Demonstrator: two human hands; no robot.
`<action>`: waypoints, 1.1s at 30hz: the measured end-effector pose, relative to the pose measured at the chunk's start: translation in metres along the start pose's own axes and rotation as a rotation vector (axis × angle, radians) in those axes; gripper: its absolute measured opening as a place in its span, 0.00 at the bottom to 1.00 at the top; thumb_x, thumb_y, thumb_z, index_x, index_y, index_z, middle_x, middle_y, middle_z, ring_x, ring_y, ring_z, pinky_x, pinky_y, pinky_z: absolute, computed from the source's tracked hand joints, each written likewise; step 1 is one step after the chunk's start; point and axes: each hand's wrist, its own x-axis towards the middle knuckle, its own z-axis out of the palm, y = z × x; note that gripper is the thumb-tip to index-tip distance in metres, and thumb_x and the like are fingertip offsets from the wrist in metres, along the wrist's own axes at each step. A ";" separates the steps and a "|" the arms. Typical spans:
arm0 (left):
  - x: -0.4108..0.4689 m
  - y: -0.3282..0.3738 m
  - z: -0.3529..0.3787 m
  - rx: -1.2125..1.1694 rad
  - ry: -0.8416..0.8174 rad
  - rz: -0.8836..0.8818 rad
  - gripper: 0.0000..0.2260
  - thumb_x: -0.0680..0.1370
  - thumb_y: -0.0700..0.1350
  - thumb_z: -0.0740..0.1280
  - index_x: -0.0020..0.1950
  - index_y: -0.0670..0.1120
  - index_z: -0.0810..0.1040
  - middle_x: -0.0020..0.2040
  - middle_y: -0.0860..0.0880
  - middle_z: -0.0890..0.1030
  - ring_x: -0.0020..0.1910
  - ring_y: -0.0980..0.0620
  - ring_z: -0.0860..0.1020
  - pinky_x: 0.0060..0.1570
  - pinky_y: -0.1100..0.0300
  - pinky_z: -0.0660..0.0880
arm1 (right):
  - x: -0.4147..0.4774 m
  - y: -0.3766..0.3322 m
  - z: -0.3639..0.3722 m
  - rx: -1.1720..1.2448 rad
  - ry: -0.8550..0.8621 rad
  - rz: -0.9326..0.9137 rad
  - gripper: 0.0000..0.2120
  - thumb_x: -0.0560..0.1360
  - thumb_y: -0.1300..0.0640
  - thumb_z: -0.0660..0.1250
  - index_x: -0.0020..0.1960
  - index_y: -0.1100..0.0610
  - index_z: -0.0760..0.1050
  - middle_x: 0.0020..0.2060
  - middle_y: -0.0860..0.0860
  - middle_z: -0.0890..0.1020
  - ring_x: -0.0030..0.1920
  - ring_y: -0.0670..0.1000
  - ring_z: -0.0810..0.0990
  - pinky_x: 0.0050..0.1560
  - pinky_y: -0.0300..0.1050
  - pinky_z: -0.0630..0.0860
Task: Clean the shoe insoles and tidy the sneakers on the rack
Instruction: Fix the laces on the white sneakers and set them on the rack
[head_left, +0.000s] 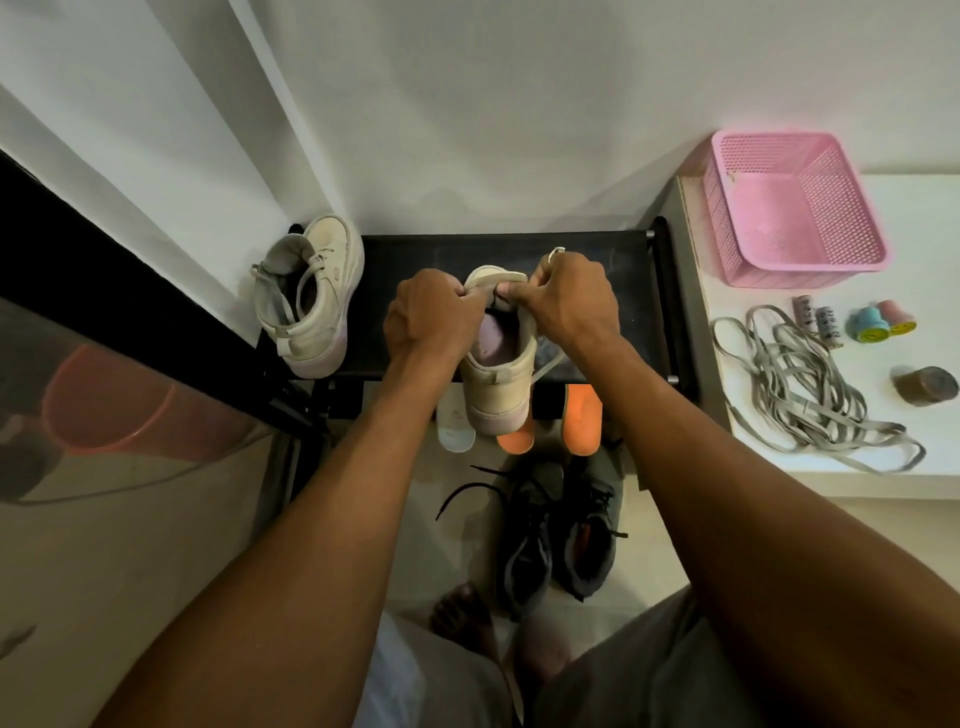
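Gripping cream sneaker (498, 384) tongue, left hand (428, 317), right hand (563, 301), above rack (415, 254).

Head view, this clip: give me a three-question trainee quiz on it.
1. True or false: both hands are on the cream sneaker in the middle of the black rack.
2. Where does the pink basket sit? A) on the floor B) on the white counter right of the rack C) on the rack
3. Fill in: the pair of dark sneakers stands on the ____.

Key
1. True: the left hand and right hand both have a grip at its tongue.
2. B
3. floor
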 end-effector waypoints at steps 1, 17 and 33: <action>0.001 0.000 -0.001 -0.015 -0.017 -0.012 0.16 0.78 0.51 0.68 0.31 0.49 0.76 0.28 0.51 0.73 0.28 0.54 0.72 0.27 0.62 0.62 | 0.000 -0.001 0.000 0.012 -0.001 0.005 0.20 0.71 0.36 0.74 0.38 0.53 0.76 0.31 0.48 0.80 0.34 0.50 0.81 0.40 0.53 0.83; 0.006 0.001 0.000 -0.267 -0.014 -0.118 0.10 0.78 0.54 0.70 0.43 0.49 0.85 0.36 0.53 0.82 0.34 0.56 0.79 0.30 0.63 0.68 | 0.004 -0.002 0.000 0.076 0.059 0.072 0.13 0.73 0.43 0.71 0.43 0.52 0.77 0.35 0.47 0.81 0.37 0.50 0.82 0.43 0.53 0.83; 0.011 0.001 -0.012 -0.126 -0.252 -0.249 0.31 0.72 0.68 0.68 0.53 0.40 0.83 0.48 0.43 0.85 0.44 0.42 0.83 0.29 0.59 0.66 | 0.002 -0.003 -0.023 0.115 -0.188 0.322 0.24 0.73 0.37 0.72 0.42 0.60 0.81 0.33 0.52 0.84 0.29 0.49 0.81 0.33 0.44 0.78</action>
